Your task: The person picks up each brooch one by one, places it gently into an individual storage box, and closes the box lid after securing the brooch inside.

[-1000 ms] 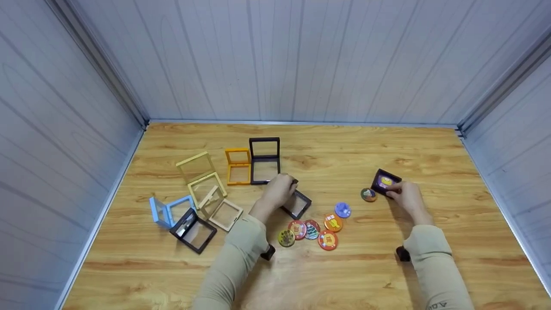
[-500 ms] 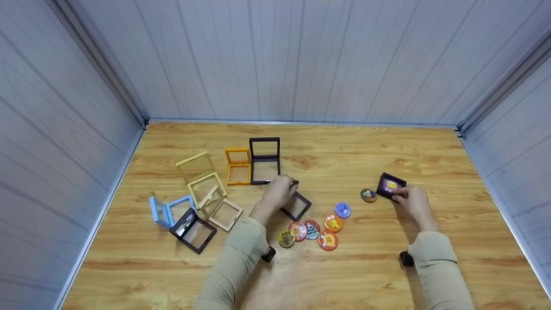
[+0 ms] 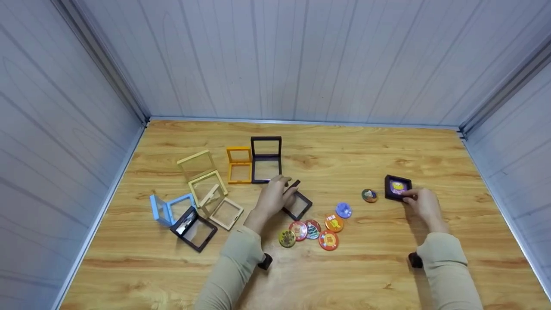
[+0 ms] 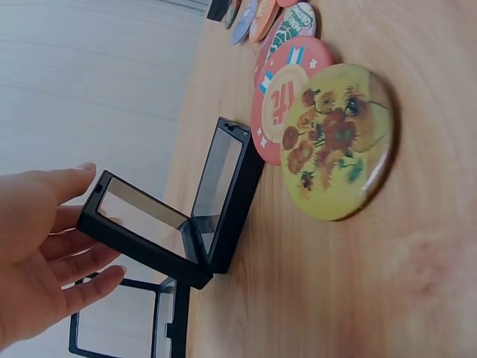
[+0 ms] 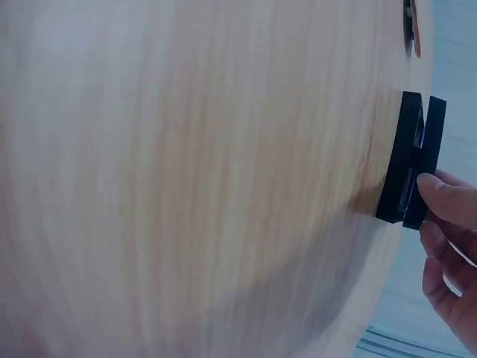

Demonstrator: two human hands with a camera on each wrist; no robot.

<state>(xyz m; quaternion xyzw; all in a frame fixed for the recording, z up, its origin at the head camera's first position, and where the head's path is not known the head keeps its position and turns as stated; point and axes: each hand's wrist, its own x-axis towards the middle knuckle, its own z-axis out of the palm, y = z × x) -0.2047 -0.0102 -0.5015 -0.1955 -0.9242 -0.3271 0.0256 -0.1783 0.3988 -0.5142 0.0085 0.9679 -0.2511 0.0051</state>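
Observation:
At the right, my right hand (image 3: 427,207) pinches the near edge of a small black display frame (image 3: 397,187) with a purple and yellow badge inside. The right wrist view shows that frame's two halves (image 5: 406,160) nearly together, thumb and fingers at one half. My left hand (image 3: 271,199) is beside another black display frame (image 3: 300,206), standing ajar on the table. In the left wrist view its thumb is apart from the lid (image 4: 141,227), with loosely extended fingers behind it. A yellow sunflower badge (image 4: 337,142) and a red badge (image 4: 287,93) lie near that frame.
Several badges, among them an orange one (image 3: 334,222) and a blue one (image 3: 343,210), lie mid-table. A dark round badge (image 3: 369,195) is left of the right-hand frame. Open frames stand at left: blue (image 3: 160,209), yellow (image 3: 208,187), beige (image 3: 227,213), orange (image 3: 239,173), black (image 3: 266,169).
My right hand has shifted the black frame with the purple badge rightward and slightly nearer. My left hand's thumb and fingers have spread from the other black frame's lid.

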